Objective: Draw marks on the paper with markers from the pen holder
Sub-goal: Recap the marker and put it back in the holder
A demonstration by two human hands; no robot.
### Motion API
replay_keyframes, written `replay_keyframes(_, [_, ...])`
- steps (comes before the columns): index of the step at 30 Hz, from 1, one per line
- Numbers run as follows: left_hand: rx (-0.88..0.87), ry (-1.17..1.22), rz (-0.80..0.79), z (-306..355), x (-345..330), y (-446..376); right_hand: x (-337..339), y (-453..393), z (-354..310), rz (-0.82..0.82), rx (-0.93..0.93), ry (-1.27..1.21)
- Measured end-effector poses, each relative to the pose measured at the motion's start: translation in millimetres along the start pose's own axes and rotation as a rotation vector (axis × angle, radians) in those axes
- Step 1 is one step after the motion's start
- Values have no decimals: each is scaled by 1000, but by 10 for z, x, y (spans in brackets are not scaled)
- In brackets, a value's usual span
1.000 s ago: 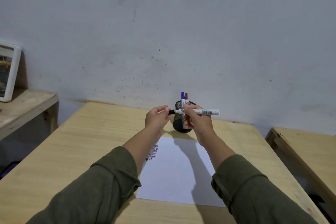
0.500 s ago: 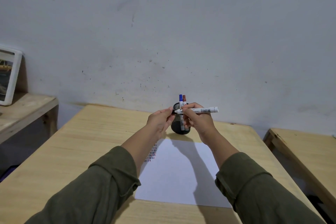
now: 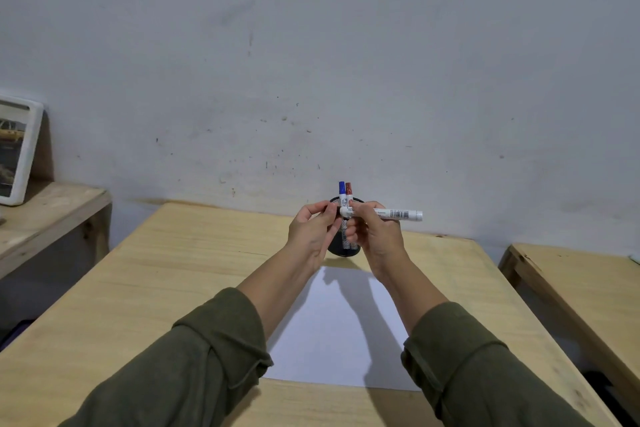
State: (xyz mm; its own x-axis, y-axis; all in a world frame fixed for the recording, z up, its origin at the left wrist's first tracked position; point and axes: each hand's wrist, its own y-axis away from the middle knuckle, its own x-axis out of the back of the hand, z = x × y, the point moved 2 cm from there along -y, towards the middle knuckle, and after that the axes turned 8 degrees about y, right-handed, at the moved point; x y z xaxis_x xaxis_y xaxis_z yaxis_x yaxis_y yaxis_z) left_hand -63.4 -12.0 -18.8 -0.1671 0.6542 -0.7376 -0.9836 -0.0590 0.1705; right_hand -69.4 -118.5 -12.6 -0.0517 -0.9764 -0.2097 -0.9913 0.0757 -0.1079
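Observation:
I hold a white marker [image 3: 391, 213] level above the table. My right hand [image 3: 372, 236] grips its barrel. My left hand [image 3: 313, 230] pinches the marker's black cap [image 3: 333, 210] at the left end; the cap meets the barrel. Behind my hands stands a black mesh pen holder [image 3: 343, 246] with a blue-capped marker [image 3: 342, 192] and a red-capped marker [image 3: 348, 192] upright in it. A white sheet of paper [image 3: 341, 329] lies on the wooden table [image 3: 166, 274] below my forearms. My left forearm hides the sheet's left edge.
A second wooden table [image 3: 588, 288] stands to the right, across a narrow gap. At the left a lower wooden shelf [image 3: 45, 215] carries a white-framed object [image 3: 17, 149] leaning on the grey wall.
My left hand has closed in on the marker, so the black cap now sits against the barrel. The rows of marks at the paper's left edge are now hidden by my forearm.

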Motion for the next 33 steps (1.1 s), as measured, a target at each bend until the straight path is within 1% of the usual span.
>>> replay_keyframes(5, [-38,127,-72,-10,-16,71,-84,81,16,5,-41,-135])
replay_keyframes(7, [-42,121,-86,1,-28,87,-95,93,33,2,-70,-186])
replay_keyframes(9, [-57,84,-80,9,-26,92,-93,101,27,-19,-79,-183])
replay_keyframes(14, [-73,30,-1,106,-15,54,-66,93,-31,-178,-32,-65])
replay_keyframes(18, [-99,30,55,253,4,-83,15,49,-67,-242,-103,-94])
replay_keyframes(20, [-116,-1,41,331,-4,-166,55,30,-111,-284,-156,-104])
replay_keyframes(23, [-151,-122,-47,399,-77,-267,81,-27,-155,-333,-164,-46])
replay_keyframes(26, [-184,-287,-183,409,-221,-318,83,-162,-181,-288,-110,103])
replay_keyframes(28, [-187,-381,-237,400,-290,-380,78,-285,-207,-247,-82,181])
replay_keyframes(31, [-233,-666,-207,378,-255,-543,85,-480,-263,-150,11,381])
replay_keyframes(33, [-261,-834,-182,349,-177,-631,84,-607,-295,-93,79,451])
